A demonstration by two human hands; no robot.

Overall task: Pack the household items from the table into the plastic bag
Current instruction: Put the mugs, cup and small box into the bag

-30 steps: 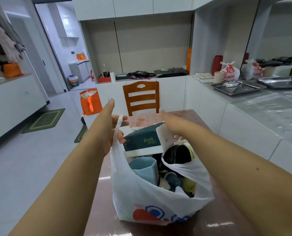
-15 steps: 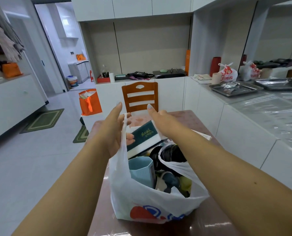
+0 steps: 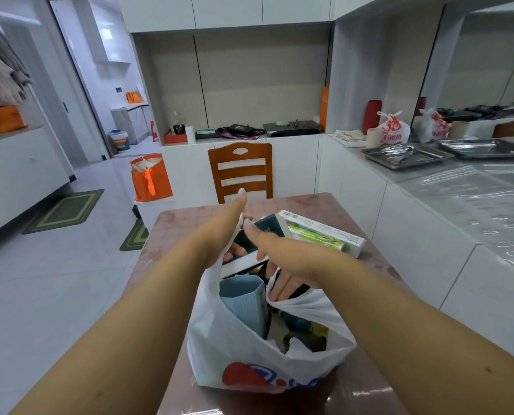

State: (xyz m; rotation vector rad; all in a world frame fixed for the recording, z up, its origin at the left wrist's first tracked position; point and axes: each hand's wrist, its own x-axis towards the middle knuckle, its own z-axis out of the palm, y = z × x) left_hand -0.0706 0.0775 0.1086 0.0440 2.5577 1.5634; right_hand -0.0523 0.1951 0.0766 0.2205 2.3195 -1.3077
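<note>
The white plastic bag [image 3: 249, 348] stands open on the pinkish table [image 3: 324, 205], directly beneath both hands and between the forearms. The left hand [image 3: 222, 232] grips the bag's left handle: the strip of white plastic runs up along the palm, the thumb points up and away, and the other fingers curl round the handle on its far side. The right hand [image 3: 282, 265] reaches down into the bag's mouth with its fingers [image 3: 279, 290] fairly straight and close together, their tips at the bunched right edge of the bag; whether they pinch that edge or only touch it cannot be told. Just beyond the left fingers and under the right thumb, a dark green box [image 3: 264, 232] leans out of the bag. Just below the right fingertips a pale blue cup [image 3: 243, 301] stands inside the bag. Further beyond the right hand, a white and green box [image 3: 324, 232] lies on the table, outside the bag
</note>
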